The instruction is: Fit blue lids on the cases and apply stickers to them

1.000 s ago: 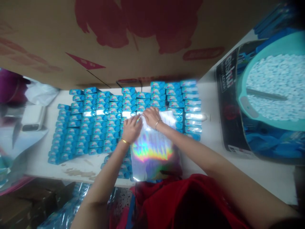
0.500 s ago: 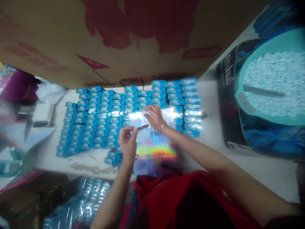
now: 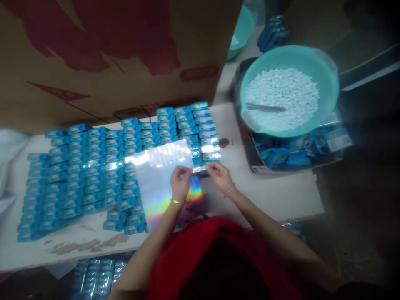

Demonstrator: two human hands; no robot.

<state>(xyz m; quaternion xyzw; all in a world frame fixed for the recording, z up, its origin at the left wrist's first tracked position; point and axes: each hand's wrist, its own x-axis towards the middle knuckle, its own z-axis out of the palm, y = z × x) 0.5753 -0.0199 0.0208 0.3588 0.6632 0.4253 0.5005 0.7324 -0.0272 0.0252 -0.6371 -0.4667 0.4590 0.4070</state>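
Between my two hands stretches a small shiny strip (image 3: 199, 169), perhaps a sticker. My left hand (image 3: 180, 184) pinches its left end, and my right hand (image 3: 221, 178) pinches the right end. Just under my left hand lies a silvery sheet (image 3: 165, 175) with rainbow glints and rows of pale marks near its top. It rests over part of the many small blue boxes (image 3: 93, 179), which stand in close columns across the table. The strip's print is too blurred to read.
A turquoise basin (image 3: 289, 129) of small white pieces holds a dark, flat stick (image 3: 265, 108). It stands on an open box of blue packets (image 3: 295, 156). A big cardboard carton (image 3: 125, 83) rises behind the white table (image 3: 265, 196). Another turquoise basin (image 3: 245, 29) is farther back.
The view has swung to the right. My right hand has come off the sheet's upper part and down to the strip, which my left hand was holding alone. Both hands now grip it.
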